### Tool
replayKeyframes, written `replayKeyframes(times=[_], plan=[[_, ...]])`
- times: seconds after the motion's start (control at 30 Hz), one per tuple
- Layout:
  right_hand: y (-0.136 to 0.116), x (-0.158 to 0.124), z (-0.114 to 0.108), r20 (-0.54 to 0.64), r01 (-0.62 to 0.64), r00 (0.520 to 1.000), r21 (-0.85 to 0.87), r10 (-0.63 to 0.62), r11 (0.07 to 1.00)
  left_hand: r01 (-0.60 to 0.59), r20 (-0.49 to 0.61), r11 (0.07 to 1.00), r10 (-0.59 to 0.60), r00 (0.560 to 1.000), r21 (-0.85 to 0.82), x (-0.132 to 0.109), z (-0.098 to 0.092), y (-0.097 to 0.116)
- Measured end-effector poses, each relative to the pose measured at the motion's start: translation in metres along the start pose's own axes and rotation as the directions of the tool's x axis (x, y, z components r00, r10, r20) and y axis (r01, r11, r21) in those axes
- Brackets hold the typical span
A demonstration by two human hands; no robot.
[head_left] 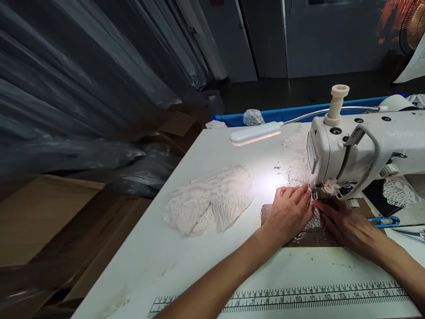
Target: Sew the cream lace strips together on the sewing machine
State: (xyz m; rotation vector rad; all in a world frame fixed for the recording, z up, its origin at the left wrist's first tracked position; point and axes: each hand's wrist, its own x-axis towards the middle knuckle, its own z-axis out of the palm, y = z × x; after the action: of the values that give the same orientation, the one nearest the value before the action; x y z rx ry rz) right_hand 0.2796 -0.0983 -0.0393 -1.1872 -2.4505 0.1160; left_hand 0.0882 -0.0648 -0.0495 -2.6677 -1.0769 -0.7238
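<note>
A white sewing machine [368, 141] stands at the right of a white table [206, 248]. My left hand [290, 212] lies flat with fingers stretched out, pressing a piece of white lace [314, 219] just left of the presser foot [319, 193]. Beside it, my right hand [345, 223] rests on the same lace below the needle, its fingers extended toward the foot. More lace [295, 166] trails behind the machine head.
A pile of white lace pieces [209, 199] lies at the table's middle left. A gooseneck lamp [257, 131] shines on the work. Blue snips [387, 221] lie at the right. A printed ruler [315, 297] runs along the front edge. Cardboard boxes [43, 217] stand to the left.
</note>
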Motion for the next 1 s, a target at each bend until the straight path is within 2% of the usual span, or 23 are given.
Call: replayKeyframes(times=[0.1,0.2,0.23,0.37,0.43,0.6,0.7,0.8,0.9,1.0], plan=[[0.004,-0.005,0.001,0.006,-0.059,0.998,0.093,0.059,0.994,0.039,-0.037,0.998,-0.041,0.998,-0.054,0.001,-0.002,-0.002],[0.009,-0.009,-0.002,0.041,-0.139,0.990,0.139,0.135,0.980,0.054,-0.108,0.996,-0.061,0.992,-0.065,0.008,-0.001,-0.015],[0.010,-0.009,-0.003,0.052,-0.157,0.987,0.149,0.151,0.976,0.043,-0.090,0.997,-0.048,0.995,-0.064,0.012,-0.001,-0.022],[0.014,-0.008,-0.010,0.065,-0.202,0.979,0.163,0.193,0.966,-0.037,0.105,0.994,0.048,0.993,-0.105,0.023,0.003,-0.046],[0.015,-0.007,-0.012,0.037,-0.207,0.978,0.169,0.204,0.964,-0.052,0.110,0.989,0.067,0.992,-0.136,0.024,0.002,-0.050],[0.012,-0.006,-0.019,0.018,-0.222,0.974,0.220,0.224,0.950,-0.165,0.001,0.952,0.171,0.985,-0.258,0.012,-0.013,-0.040],[0.009,-0.003,-0.023,0.033,-0.224,0.974,0.235,0.222,0.946,-0.206,0.004,0.894,0.227,0.974,-0.398,0.002,-0.022,-0.033],[0.007,-0.002,-0.022,0.045,-0.239,0.971,0.234,0.235,0.942,-0.192,0.008,0.847,0.226,0.974,-0.495,-0.004,-0.024,-0.027],[0.008,-0.004,-0.017,0.053,-0.235,0.972,0.236,0.229,0.943,-0.172,0.020,0.853,0.209,0.978,-0.493,-0.006,-0.023,-0.021],[0.010,-0.007,-0.010,0.064,-0.157,0.987,0.222,0.147,0.962,-0.175,0.044,0.874,0.218,0.975,-0.453,-0.006,-0.021,-0.018]])
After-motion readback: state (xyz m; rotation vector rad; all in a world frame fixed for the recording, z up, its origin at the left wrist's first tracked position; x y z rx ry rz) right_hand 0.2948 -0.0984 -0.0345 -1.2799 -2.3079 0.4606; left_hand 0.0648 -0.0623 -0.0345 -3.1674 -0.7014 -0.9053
